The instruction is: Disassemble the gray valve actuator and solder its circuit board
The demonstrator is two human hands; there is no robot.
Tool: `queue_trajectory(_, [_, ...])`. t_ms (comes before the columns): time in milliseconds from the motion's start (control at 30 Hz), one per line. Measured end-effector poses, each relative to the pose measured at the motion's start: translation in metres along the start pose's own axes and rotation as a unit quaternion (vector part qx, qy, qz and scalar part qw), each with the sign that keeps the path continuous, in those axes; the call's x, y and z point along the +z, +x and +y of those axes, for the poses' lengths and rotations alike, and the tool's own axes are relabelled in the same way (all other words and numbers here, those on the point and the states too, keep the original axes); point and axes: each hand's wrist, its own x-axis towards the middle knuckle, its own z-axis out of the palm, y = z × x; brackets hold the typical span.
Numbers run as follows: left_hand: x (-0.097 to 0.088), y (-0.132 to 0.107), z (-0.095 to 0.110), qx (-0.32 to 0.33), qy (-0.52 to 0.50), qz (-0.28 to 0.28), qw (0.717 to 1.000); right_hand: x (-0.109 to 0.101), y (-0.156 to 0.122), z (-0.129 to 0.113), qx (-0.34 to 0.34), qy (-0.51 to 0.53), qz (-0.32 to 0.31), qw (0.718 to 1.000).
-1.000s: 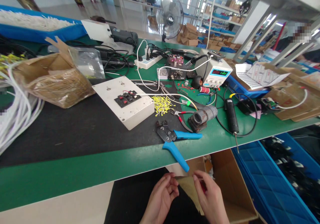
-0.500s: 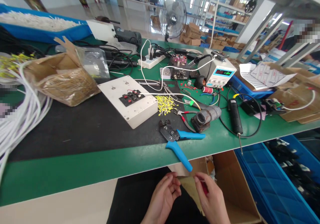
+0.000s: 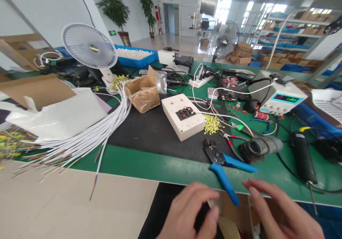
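Observation:
My left hand (image 3: 193, 210) is in front of the bench edge, its bent fingers apart from the thumb and nothing visible between them. To its right, my right hand (image 3: 283, 212) has thumb and forefinger stretched out with a gap, also with nothing visible in it. Both are slightly blurred. Between and above them lies a crimping tool (image 3: 217, 159) with blue handles, one handle jutting over the edge. Red-handled cutters (image 3: 229, 139) rest behind it. A pale box with a black switch panel (image 3: 184, 130) lies beside a heap of small yellow-tipped pieces (image 3: 212, 124).
White cables (image 3: 107, 121) spread over the bench's left side and hang past its edge. A small carton (image 3: 145, 102) stands behind them, near a white fan (image 3: 91, 48). At right are a power supply (image 3: 279, 96), a black corded tool (image 3: 303, 157) and a dark metal cylinder (image 3: 269, 145).
The view has swung left, bringing the fan and more of the cables into sight. My hands have risen closer to the camera and moved further apart. The crimping tool still lies at the edge.

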Motion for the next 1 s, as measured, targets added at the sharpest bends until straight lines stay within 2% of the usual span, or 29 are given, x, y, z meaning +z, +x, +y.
queue_trajectory(67, [-0.032, 0.036, 0.010, 0.034, 0.148, 0.130, 0.980, 0.003, 0.055, -0.017, -0.060, 0.002, 0.036, 0.998])
queue_trajectory(133, [-0.053, 0.070, 0.006, 0.040, 0.243, 0.201, 0.948, 0.020, 0.108, -0.029, -0.115, -0.033, 0.027, 0.992])
queue_trajectory(167, [-0.060, 0.085, 0.001, 0.040, 0.273, 0.222, 0.935, 0.032, 0.131, -0.033, -0.137, -0.055, 0.019, 0.989])
queue_trajectory(233, [-0.067, 0.108, -0.013, 0.034, 0.333, 0.238, 0.912, 0.056, 0.170, -0.038, -0.132, -0.122, -0.019, 0.983])
queue_trajectory(333, [-0.070, 0.129, -0.028, 0.037, 0.395, 0.225, 0.890, 0.086, 0.207, -0.040, -0.121, -0.188, -0.071, 0.972])
queue_trajectory(467, [-0.071, 0.142, -0.036, 0.041, 0.443, 0.199, 0.873, 0.106, 0.225, -0.037, -0.125, -0.213, -0.101, 0.964])
queue_trajectory(667, [-0.068, 0.152, -0.041, 0.036, 0.480, 0.180, 0.858, 0.108, 0.232, -0.038, -0.143, -0.242, -0.138, 0.950])
queue_trajectory(833, [-0.068, 0.156, -0.045, 0.047, 0.482, 0.190, 0.854, 0.107, 0.231, -0.041, -0.133, -0.261, -0.116, 0.949])
queue_trajectory(1000, [-0.069, 0.156, -0.041, 0.021, 0.474, 0.182, 0.861, 0.109, 0.227, -0.043, -0.139, -0.240, -0.095, 0.956])
